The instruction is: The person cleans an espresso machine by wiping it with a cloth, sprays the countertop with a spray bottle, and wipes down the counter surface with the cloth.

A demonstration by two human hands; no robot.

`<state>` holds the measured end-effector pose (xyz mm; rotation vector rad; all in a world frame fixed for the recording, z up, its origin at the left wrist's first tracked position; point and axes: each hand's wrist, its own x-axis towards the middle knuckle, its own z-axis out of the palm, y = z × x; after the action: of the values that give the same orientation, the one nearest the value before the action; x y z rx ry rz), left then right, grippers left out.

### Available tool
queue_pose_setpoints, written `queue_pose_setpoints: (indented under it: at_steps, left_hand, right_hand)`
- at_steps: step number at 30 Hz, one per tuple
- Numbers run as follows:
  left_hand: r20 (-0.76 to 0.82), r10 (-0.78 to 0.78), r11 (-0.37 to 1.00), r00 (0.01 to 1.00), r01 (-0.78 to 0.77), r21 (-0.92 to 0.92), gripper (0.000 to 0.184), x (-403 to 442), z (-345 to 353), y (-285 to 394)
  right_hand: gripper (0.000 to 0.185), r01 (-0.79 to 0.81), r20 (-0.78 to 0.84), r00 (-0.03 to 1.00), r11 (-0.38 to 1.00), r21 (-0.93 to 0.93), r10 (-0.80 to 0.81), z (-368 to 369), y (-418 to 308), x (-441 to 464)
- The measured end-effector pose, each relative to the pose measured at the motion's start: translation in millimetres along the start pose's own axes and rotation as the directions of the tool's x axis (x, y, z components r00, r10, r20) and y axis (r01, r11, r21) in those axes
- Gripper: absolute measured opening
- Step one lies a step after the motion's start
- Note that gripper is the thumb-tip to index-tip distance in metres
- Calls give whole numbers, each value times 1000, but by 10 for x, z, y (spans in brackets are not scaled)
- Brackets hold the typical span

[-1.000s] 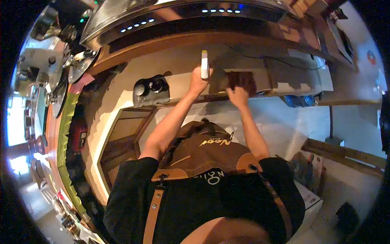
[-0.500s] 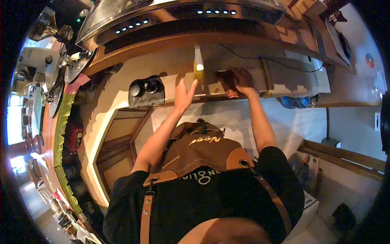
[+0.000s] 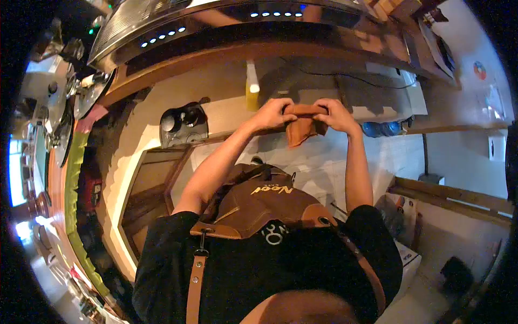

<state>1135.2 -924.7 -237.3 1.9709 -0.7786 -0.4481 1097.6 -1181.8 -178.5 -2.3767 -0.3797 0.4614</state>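
Between my two hands hangs an orange-brown cloth (image 3: 303, 131), held by its top edge and drooping in folds. My left hand (image 3: 274, 114) is closed on the cloth's left corner, and my right hand (image 3: 335, 115) pinches the right one. Just left of and behind my left hand stands a yellow bottle with a white top (image 3: 252, 92), apart from my fingers. The cloth is in front of the lower shelf's front edge, above the floor.
A coffee machine (image 3: 221, 27) with lit buttons sits on the wooden counter (image 3: 216, 62) above. On the shelf are a dark tray with round metal pieces (image 3: 183, 125), a thin black cable (image 3: 356, 81) and blue plastic bottles (image 3: 382, 129). An open cabinet door (image 3: 148, 194) stands at left.
My left hand has moved right, away from the yellow bottle, and now grips the cloth. My right hand has brought the cloth out of the shelf's shadow, and it is now spread between both hands.
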Motion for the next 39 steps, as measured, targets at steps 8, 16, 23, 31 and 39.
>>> queue_pose_setpoints:
  at_steps: [8, 16, 23, 31, 39]
  left_hand:
    - [-243, 191, 915, 951, -83, 396, 41, 135, 85, 195]
    - [-73, -4, 869, 997, 40, 493, 41, -290, 546, -605]
    - [-268, -125, 931, 955, 206, 300, 23, 41, 250, 185]
    - [-42, 121, 977, 992, -111, 180, 37, -1262, 36, 22]
    - [-545, -354, 927, 760, 361, -98, 33, -2865, -634, -174]
  right_hand:
    - [25, 32, -607, 784, 985, -171, -131, 237, 372, -26]
    - [21, -118, -403, 914, 983, -138, 53, 1219, 727, -198]
    - [38, -142, -735, 668, 949, -282, -119, 815, 849, 431]
    - [44, -379, -322, 888, 918, -113, 327, 1619, 775, 490]
    - [28, 73, -670, 714, 973, -219, -204, 2055, 138, 331]
